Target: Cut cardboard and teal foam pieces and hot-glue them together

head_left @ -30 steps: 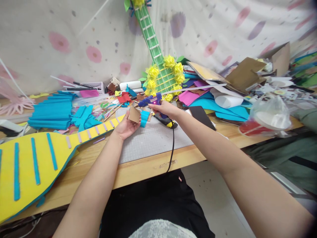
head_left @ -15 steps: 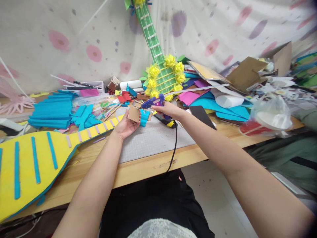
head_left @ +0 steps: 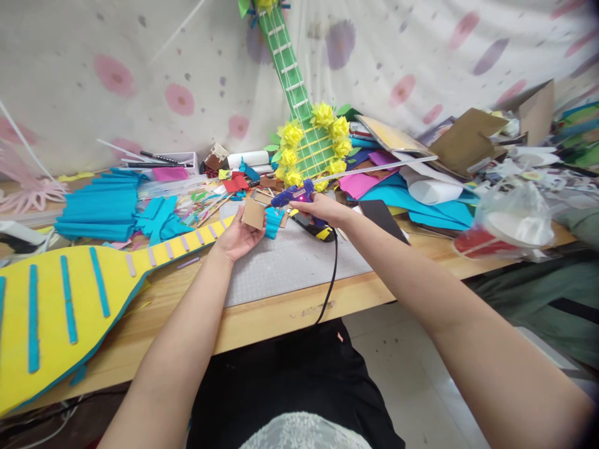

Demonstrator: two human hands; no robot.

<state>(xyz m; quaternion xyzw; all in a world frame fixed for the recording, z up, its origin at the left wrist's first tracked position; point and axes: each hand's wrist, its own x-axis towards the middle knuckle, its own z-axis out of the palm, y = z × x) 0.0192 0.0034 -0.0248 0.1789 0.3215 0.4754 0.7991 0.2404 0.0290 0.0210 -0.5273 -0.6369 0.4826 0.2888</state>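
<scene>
My left hand (head_left: 238, 238) is closed on a small square of brown cardboard (head_left: 253, 214), tilted up above the cutting mat. In my right hand (head_left: 325, 210) is a blue glue gun (head_left: 294, 195) with a lit red light. Its nozzle points left, close to the cardboard's upper right edge; whether they touch I cannot tell. A black cord (head_left: 333, 274) runs down from the gun over the table edge. A piece of blue crepe paper (head_left: 272, 222) lies just right of the cardboard. Beneath my right hand is a black and yellow tool (head_left: 322, 233), partly hidden.
A yellow guitar-shaped craft piece (head_left: 51, 299) lies at left, its neck reaching my left hand. A green paper guitar with yellow flowers (head_left: 311, 146) leans at the back. Blue crepe paper (head_left: 100, 206), scraps, a grey cutting mat (head_left: 281, 274) and a bagged red tub (head_left: 486, 240) share the table.
The glue gun has shifted very slightly right, with its nozzle a little farther from the cardboard. My left hand keeps the cardboard in nearly the same place.
</scene>
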